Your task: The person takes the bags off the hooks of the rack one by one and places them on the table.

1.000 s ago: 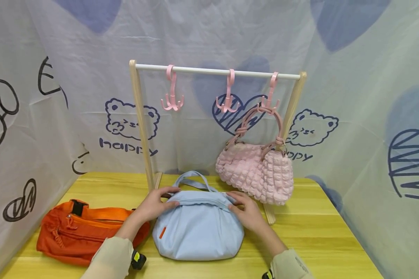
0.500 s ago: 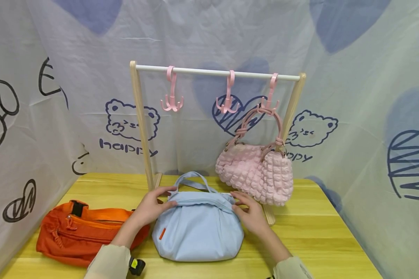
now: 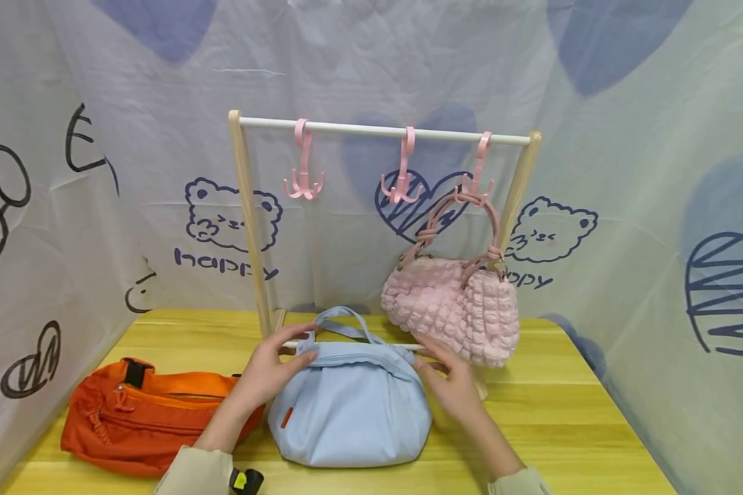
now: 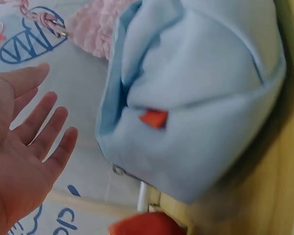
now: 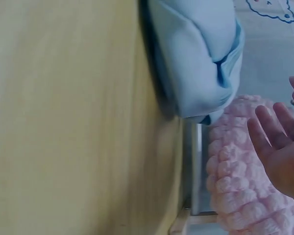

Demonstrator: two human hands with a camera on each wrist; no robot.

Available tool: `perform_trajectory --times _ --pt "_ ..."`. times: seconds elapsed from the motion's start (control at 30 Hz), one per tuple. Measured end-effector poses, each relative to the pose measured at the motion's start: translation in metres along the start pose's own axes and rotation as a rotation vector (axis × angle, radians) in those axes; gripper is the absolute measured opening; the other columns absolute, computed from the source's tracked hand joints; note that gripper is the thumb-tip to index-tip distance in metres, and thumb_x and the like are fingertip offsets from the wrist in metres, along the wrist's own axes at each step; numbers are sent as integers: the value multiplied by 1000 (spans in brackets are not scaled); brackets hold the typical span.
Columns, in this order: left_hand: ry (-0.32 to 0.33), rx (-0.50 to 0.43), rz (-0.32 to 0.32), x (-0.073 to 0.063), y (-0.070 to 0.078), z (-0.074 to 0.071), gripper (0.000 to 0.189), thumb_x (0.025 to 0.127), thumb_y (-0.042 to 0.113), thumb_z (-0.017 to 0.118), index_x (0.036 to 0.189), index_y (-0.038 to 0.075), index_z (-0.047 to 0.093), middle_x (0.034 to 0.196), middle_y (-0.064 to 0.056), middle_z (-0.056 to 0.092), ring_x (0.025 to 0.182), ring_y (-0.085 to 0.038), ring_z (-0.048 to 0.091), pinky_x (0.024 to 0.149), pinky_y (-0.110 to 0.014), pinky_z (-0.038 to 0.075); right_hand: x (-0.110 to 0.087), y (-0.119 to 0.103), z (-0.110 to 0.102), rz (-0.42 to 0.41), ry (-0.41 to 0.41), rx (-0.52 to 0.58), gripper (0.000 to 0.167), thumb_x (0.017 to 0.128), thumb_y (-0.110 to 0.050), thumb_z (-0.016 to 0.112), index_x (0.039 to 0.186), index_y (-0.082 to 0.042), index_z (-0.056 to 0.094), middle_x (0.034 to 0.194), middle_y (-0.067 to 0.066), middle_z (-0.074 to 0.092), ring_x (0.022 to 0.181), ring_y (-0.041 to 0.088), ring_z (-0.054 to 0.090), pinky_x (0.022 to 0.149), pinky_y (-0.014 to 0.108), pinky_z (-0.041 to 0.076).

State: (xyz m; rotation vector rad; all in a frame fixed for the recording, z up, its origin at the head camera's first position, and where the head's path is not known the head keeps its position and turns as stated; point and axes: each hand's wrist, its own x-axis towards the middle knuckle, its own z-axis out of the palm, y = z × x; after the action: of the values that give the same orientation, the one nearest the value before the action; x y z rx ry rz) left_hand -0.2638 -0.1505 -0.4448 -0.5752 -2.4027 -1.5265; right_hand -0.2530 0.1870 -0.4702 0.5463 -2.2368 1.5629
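Observation:
A light blue handbag (image 3: 354, 412) with a small orange tag stands upright on the table, its handle loop (image 3: 347, 322) raised behind the zipped top. My left hand (image 3: 269, 371) is at the bag's upper left corner. In the left wrist view, that hand (image 4: 24, 152) shows its fingers extended, a gap between them and the fabric. My right hand (image 3: 455, 385) is by the upper right corner, fingers spread. In the right wrist view, the bag (image 5: 198, 54) lies apart from those fingers (image 5: 272, 129). Neither hand grips anything.
Behind the bag rises a rack with a white rod (image 3: 359, 129) and three pink hooks, including the left one (image 3: 304, 168) and middle one (image 3: 402, 172). A pink puffy handbag (image 3: 452, 306) hangs from the right hook. An orange waist bag (image 3: 148, 419) lies at left on the wooden table (image 3: 569, 419).
Both hands have loosened from the blue handbag's top corners, the right one shifting outward and down a little. The bag stays in about the same place on the table.

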Motion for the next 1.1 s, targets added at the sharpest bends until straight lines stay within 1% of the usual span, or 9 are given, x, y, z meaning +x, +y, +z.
perform_trajectory --times 0.1,0.2,0.33,0.43,0.57,0.67,0.8,0.9,1.1 --pt "41 -31 61 2 6 3 47 94 8 78 139 7 65 137 -10 66 122 -35 61 95 -51 56 2 -5 -2 -59 28 22 43 95 5 70 138 2 65 141 25 61 118 37 67 97 37 58" --pt "77 -54 122 4 13 7 48 93 5 78 139 6 65 137 -10 67 121 -33 62 92 -44 58 5 -11 -4 -145 53 55 42 94 10 69 135 7 65 135 30 62 116 22 69 96 32 58" --pt "107 -82 185 9 24 12 50 93 4 78 141 10 65 139 -7 66 121 -29 62 92 -41 58 10 -21 -8 -246 72 105 41 92 17 66 133 13 63 131 34 62 116 8 67 96 29 57" --pt "126 -108 218 13 32 16 50 93 4 78 141 11 65 139 -5 66 121 -26 62 93 -40 57 14 -30 -11 -281 81 120 42 92 19 64 133 12 63 135 36 59 118 9 66 97 29 56" --pt "165 -150 264 19 40 23 49 93 1 77 140 9 65 137 -8 67 119 -30 63 91 -31 56 18 -43 -16 -312 103 107 43 92 19 64 134 11 63 137 34 59 120 13 66 98 28 56" --pt "192 -176 287 25 45 29 48 92 -1 78 138 6 66 135 -11 67 118 -34 63 92 -32 56 23 -53 -21 -335 123 97 44 91 20 63 134 11 63 137 30 61 121 15 66 99 31 56" --pt "207 -208 284 32 50 35 50 91 -1 78 139 5 65 135 -10 67 119 -35 62 94 -35 55 32 -67 -29 -369 134 94 44 92 21 62 135 10 63 138 27 62 120 16 67 99 33 56" --pt "214 -223 290 37 55 39 51 91 -1 78 140 4 64 136 -10 67 119 -35 63 94 -29 54 39 -78 -35 -394 146 91 43 93 20 62 134 9 64 138 26 62 119 17 67 99 30 56" --pt "229 -210 325 48 65 47 50 91 2 79 139 6 65 135 -10 67 118 -32 65 93 -30 54 52 -96 -46 -439 215 87 42 94 18 62 133 7 66 136 23 64 120 23 66 101 32 55"
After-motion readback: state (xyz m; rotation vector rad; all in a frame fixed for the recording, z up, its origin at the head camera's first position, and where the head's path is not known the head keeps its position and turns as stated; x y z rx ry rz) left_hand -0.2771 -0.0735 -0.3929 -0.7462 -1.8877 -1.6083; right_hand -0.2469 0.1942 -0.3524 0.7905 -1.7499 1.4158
